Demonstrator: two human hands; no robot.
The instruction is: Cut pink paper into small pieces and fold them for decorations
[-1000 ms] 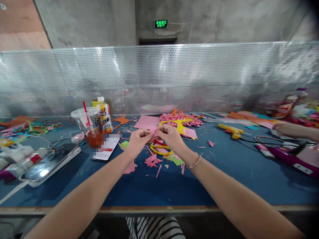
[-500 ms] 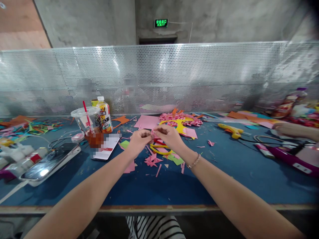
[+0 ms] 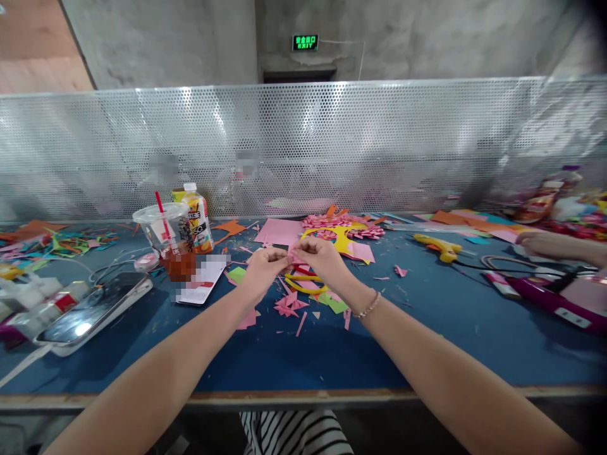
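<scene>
Both hands meet over the middle of the blue table (image 3: 332,363), pinching one small piece of pink paper (image 3: 294,256). My left hand (image 3: 263,270) grips it from the left with thumb and forefinger. From the right, my right hand (image 3: 326,262) pinches it with its fingertips; a bracelet circles that wrist. The fingers partly cover the paper, so its exact fold is hidden. Just below lie yellow-handled scissors (image 3: 306,285), partly hidden by the right hand. Pink paper scraps (image 3: 289,304) and a green piece (image 3: 336,303) are scattered nearer me.
To the left stand a plastic drink cup (image 3: 165,243), a bottle (image 3: 198,218) and a phone (image 3: 92,309). A yellow glue gun (image 3: 441,248) with a cord lies right. Another person's hand (image 3: 540,243) reaches in at far right. A perforated metal screen (image 3: 303,145) borders the back.
Both hands keep their pinch on the pink paper, with only slight finger movement. The whole view has shifted very slightly.
</scene>
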